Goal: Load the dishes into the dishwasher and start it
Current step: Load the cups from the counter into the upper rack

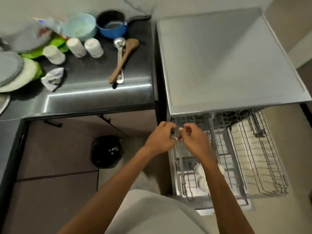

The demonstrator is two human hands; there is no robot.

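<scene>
- Plates: stacked far left of the rack, on the table; not yet loaded.
- Cups: three, white, left of the rack, close together on the table.
- Bowl and pot: touching or nearly so, left of the rack at the table's back.
- Ladle and wooden spoon: lying against each other, the table items nearest the rack, with their handle ends near the front edge.
- Left hand: at the rack's left rail, fingers curled, apparently gripping the rail.
- Right hand: just beside the left, over the rack's left rear part. Its fingers are bent with the thumb close to them; blur hides whether it holds anything.
- Rack: drawn out of the dishwasher, mostly bare wire. White dishes show under the right forearm, probably on a lower level.
- Risks: pulling on one rail only could skew or jam the rack. A reach back across could knock the spoon handles off the table. Fingers could be pinched between rail and housing.
</scene>
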